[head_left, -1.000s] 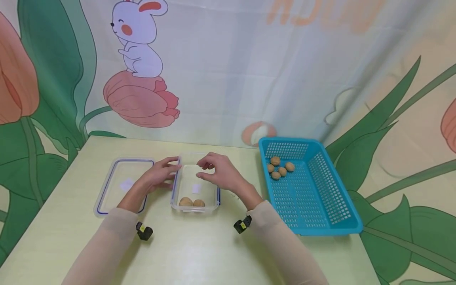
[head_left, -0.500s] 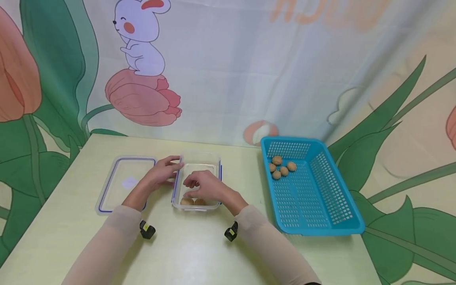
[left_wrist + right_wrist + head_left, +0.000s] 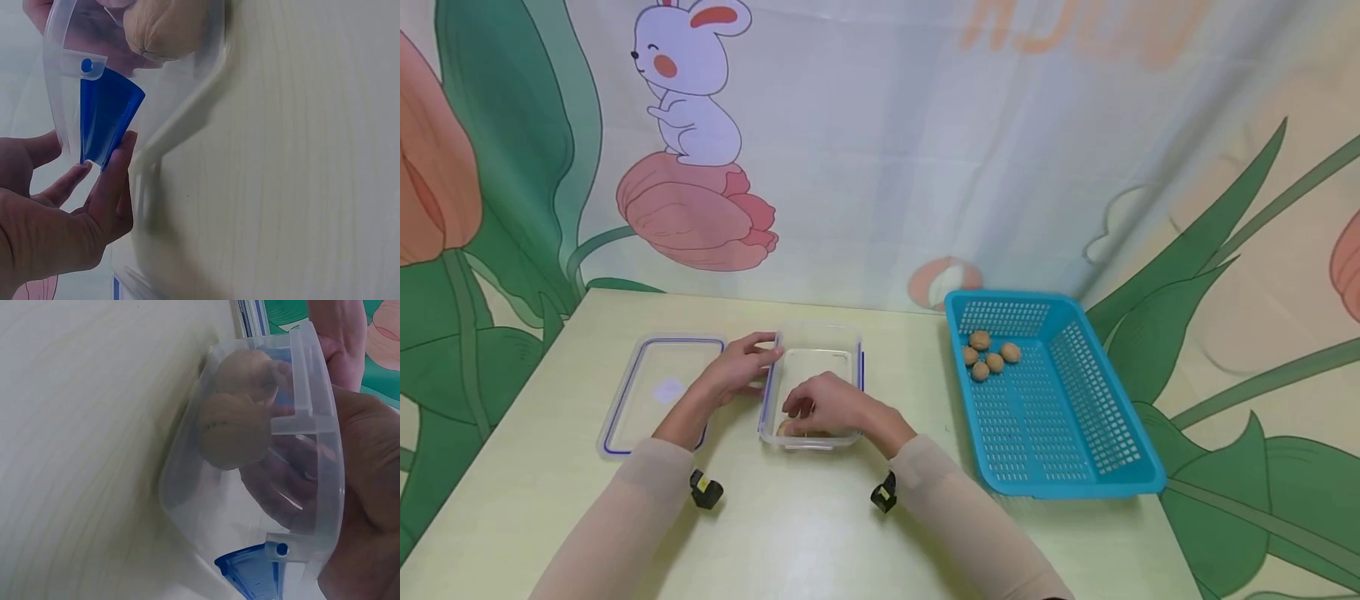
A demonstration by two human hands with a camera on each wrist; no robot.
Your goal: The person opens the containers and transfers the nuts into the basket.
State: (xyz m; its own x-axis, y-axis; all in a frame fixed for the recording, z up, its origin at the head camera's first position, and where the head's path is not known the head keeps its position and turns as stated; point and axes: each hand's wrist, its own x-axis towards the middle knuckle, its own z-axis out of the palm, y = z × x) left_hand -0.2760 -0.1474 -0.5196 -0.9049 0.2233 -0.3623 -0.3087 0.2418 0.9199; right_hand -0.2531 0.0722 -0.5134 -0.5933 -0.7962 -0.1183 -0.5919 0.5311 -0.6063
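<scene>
A clear plastic food container with blue side clips stands on the table. My left hand holds its left side, with fingertips around the hanging blue clip in the left wrist view. Inside the container, at its near end, my right hand reaches down with curled fingers and thumb on a walnut. Two walnuts show through the wall in the right wrist view: a nearer walnut and a farther walnut that the thumb touches. Part of the grip is hidden by the hand.
The container's clear lid, edged in blue, lies left on the table. On the right a blue plastic basket has several walnuts in its far left corner. A printed curtain hangs behind the table.
My right hand has come down from above the middle of the container to the walnuts at its near end, and its fingers now close around one. The left hand stays on the container's side.
</scene>
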